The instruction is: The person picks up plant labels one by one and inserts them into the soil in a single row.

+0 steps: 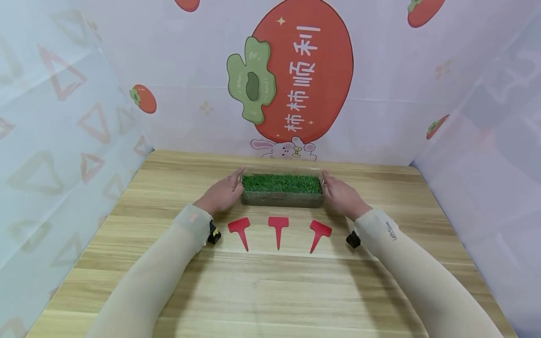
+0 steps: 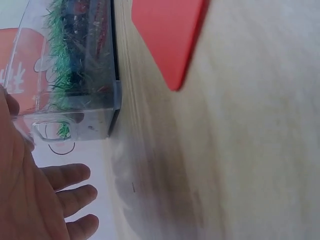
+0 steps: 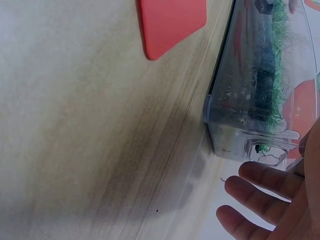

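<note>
Clear box (image 1: 282,200) beyond red tags (image 1: 278,222), long axis L–R, betw. L hand (image 1: 221,192) & R hand (image 1: 341,194), one per end, approx. equally near. Visible fingers (image 2: 77,198) extended, loosely spread; firm hold: can't tell.

Your widest passage is the worktop (image 1: 262,291) between your left sleeve (image 1: 156,270) and right sleeve (image 1: 422,272), on your side of the three red T-shaped markers (image 1: 278,222). They lie flat in a row with a lane between neighbours; a hand can pass above them. Past the row, only a narrow strip precedes the clear grass-filled box (image 1: 282,199), which obstructs straight travel rearward. Your left hand (image 1: 221,193) and right hand (image 1: 343,195) occupy its ends. Behind it, clearance to the printed backdrop (image 1: 376,117) is tight. Outside each sleeve, you have worktop extending to the side sheets (image 1: 55,131).
</note>
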{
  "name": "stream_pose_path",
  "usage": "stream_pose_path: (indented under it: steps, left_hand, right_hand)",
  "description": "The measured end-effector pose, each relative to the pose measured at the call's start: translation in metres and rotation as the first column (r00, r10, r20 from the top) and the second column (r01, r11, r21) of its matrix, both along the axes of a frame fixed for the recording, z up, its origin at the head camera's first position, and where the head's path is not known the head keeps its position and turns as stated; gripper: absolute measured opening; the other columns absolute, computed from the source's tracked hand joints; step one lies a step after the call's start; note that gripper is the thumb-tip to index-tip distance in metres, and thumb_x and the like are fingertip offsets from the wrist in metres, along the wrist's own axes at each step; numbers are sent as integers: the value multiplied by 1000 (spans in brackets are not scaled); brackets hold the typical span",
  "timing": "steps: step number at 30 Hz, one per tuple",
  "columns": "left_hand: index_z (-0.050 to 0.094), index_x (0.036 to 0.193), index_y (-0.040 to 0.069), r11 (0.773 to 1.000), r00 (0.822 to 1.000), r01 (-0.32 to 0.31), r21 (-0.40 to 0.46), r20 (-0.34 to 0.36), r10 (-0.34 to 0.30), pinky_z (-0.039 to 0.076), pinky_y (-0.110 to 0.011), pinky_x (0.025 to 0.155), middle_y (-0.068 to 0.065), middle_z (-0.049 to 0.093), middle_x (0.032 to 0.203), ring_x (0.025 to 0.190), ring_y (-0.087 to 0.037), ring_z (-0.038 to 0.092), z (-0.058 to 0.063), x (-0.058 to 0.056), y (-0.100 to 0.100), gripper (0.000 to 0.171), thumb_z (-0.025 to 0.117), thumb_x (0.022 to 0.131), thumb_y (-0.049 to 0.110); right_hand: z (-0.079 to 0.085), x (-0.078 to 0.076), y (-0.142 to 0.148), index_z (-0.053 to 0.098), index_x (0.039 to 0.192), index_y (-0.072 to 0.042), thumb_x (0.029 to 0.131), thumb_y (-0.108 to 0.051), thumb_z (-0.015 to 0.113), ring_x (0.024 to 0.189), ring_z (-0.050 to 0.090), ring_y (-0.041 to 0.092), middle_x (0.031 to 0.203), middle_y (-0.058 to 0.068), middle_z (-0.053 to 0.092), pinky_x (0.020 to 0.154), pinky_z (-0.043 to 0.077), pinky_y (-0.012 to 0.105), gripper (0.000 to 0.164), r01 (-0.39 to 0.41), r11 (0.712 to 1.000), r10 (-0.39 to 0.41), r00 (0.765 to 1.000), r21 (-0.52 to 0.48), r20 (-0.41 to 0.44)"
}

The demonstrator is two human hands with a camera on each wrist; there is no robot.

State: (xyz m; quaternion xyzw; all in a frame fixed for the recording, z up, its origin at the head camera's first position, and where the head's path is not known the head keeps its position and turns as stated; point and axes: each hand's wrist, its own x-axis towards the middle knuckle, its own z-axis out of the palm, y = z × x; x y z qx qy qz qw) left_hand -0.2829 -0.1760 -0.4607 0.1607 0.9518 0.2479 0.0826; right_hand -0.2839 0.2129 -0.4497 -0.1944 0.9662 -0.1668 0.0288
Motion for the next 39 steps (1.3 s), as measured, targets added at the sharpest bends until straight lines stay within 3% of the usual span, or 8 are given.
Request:
stream_pose_path:
  steps: [10, 21, 31, 39]
  left_hand:
    - [-3, 162, 34, 1000, 1000, 3, -30, 7, -3, 23, -57, 120, -11, 28, 164, 148, -34, 32, 0, 4, -3, 63, 23, 106, 46]
    - [0, 163, 29, 998, 999, 34, -46, 17, -33, 29, -55, 118, -16, 31, 162, 148, -37, 33, 4, 6, -10, 67, 28, 106, 50]
    - [-4, 161, 39, 1000, 998, 19, -19, 63, -18, 39, -59, 109, -13, 31, 162, 145, -37, 38, 0, 3, -10, 68, 28, 104, 59]
    - [-4, 161, 38, 998, 999, 28, -53, 31, -27, 41, -59, 107, -16, 40, 157, 139, -38, 45, -4, 2, -13, 70, 29, 103, 61]
  right_hand:
    - [2, 5, 1, 12, 161, -2, 109, -28, 27, 147, 32, 41, 161, 22, 30, 120, 26, 53, 60, 1, 1000, -1, 999, 12, 43]
    - [3, 8, 0, 14, 160, 0, 108, -26, 29, 141, 41, 40, 153, 24, 43, 115, 34, 55, 60, -15, 1000, 15, 1000, 22, 22]
    - [8, 10, 2, 12, 161, -2, 108, -27, 28, 146, 34, 40, 160, 22, 31, 118, 29, 55, 60, -3, 1000, 3, 999, 18, 44]
    - [3, 11, 1, 11, 161, -4, 109, -29, 29, 147, 33, 38, 161, 20, 31, 119, 28, 52, 61, -1, 1000, 1, 999, -12, 51]
